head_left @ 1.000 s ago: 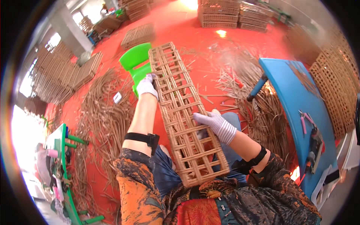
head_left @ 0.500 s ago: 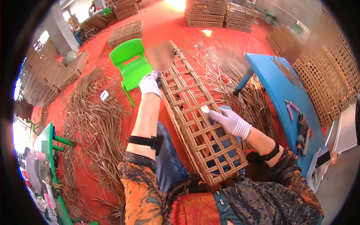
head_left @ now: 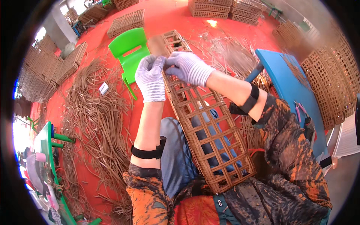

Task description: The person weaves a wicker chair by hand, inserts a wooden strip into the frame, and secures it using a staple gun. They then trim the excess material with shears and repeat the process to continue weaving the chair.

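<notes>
Lengthwise, a wicker frame (head_left: 219, 135) is being slanted away leftward. Its far-left edge is being pinched by left hand (head_left: 151, 78); adjoining right hand (head_left: 190, 69), hold unclear, is being curled.

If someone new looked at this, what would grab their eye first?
Probably the long woven lattice frame slanting up from the person's lap, with the gloved left hand and right hand close together near its upper end. Next might come the bright green chair just beyond the left hand, then the brown strips heaped on the red floor at left.
</notes>
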Demonstrator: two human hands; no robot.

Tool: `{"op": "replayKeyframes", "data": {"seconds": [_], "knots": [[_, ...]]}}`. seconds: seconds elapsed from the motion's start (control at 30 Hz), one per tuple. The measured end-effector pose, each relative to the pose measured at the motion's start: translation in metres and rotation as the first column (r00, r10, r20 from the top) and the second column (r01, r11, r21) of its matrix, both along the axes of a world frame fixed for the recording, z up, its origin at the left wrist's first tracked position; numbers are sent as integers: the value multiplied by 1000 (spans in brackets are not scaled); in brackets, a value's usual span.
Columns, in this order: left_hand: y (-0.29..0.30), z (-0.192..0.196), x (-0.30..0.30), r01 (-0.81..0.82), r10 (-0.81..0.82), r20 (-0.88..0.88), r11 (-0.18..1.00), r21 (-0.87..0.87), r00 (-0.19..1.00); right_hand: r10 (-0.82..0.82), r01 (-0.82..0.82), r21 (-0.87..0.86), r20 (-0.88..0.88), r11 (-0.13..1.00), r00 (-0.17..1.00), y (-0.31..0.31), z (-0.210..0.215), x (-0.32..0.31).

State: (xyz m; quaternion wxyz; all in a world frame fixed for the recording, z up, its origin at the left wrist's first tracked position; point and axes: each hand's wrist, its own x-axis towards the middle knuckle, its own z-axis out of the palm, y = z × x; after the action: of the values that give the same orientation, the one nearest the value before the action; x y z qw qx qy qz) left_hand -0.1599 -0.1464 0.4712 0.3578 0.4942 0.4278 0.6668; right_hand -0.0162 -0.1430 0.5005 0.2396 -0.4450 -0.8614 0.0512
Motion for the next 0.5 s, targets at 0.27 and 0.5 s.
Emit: {"op": "replayKeyframes", "data": {"seconds": [0.27,0.5], "knots": [[-7,-22,-11,-23,25,-221,1000,8,975,-90,-68,-285,-509,956,856,12,-20,13],[-21,-11,18,-284,183,-705,959,-27,685,-73,-396,-287,-877,872,475,-7,-15,12]]}}
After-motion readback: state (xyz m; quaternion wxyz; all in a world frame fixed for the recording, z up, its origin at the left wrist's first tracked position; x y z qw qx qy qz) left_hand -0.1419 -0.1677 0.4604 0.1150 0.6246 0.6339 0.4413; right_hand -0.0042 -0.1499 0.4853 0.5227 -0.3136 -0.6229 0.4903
